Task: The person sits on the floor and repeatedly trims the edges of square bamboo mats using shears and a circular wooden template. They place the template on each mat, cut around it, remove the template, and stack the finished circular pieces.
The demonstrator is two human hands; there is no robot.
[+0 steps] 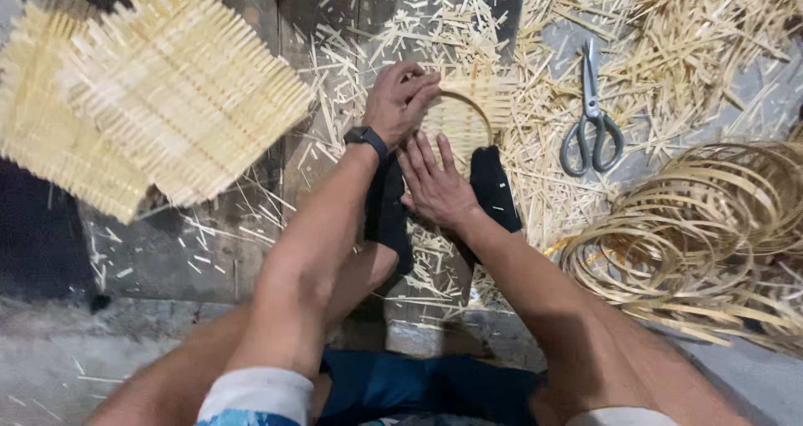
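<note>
Head view: two hands (400, 101) (435, 183), one woven piece (468, 112), one scissors (591, 116).

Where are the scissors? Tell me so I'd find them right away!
Look at the floor strewn with pale bamboo slivers, then go to the upper right, above the pile of coiled bamboo hoops. The scissors lie there with blades pointing away from the person. They are the only grey metal thing among all the straw-coloured strips.

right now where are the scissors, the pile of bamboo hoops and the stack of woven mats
scissors (591, 112), head view, on the pivot
pile of bamboo hoops (711, 225), head view, on the coiled rings
stack of woven mats (180, 87), head view, top mat's middle
</note>
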